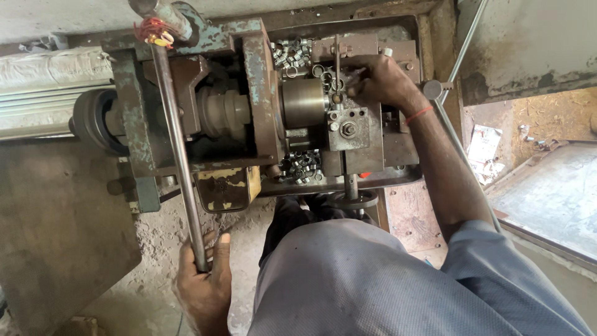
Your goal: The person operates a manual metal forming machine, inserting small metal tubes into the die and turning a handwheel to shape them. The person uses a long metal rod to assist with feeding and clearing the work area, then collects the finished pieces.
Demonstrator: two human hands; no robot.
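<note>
**Both hands on an old lathe: one on the lever, one at the chuck**

The worn, blue-green painted metal lathe (249, 106) sits straight ahead of the person, its round steel chuck (303, 102) near the middle. The left hand (204, 283) is low in the view, fingers wrapped shut around the lower end of a long, thin grey steel lever rod (177, 143) that runs up and away to the top of the machine, where a tuft of red thread (152, 31) is tied. The right hand (379, 81) is stretched out well apart from the left, just beside the chuck, its fingers curled onto the small metal parts at the tool post (348, 127); whether it pinches one cannot be told. Small shiny steel rings lie heaped behind the chuck (291, 53) and in front of it (300, 168).
</note>
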